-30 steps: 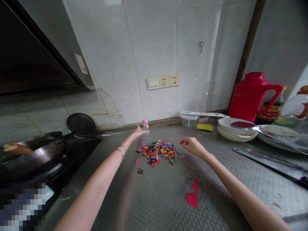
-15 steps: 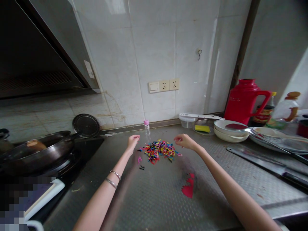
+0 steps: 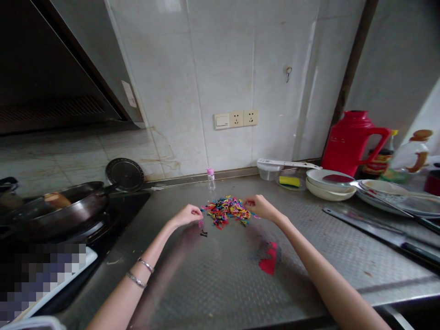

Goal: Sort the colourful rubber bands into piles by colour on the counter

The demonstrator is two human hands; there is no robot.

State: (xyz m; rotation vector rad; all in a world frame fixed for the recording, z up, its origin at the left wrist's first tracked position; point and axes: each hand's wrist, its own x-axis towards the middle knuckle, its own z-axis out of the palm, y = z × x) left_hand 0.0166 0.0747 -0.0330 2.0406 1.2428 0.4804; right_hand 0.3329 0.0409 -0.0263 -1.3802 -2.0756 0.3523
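"Well, where are the colourful loops (image 3: 227, 211) lying?"
"Between the left hand (image 3: 185, 215) and right hand (image 3: 260, 206), both looking narrow; whether they're gripping any, I can't tell. A metal counter (image 3: 213, 275) is spreading beneath, a tiled wall (image 3: 165, 82) rising beyond."

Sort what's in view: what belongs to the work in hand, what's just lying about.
Likely in use: multicoloured pile by right hand; pink piece by left hand; perhaps pink-capped bottle.
Apparently lying about: red thermos; yellow sponge; frying pan; white bowls.
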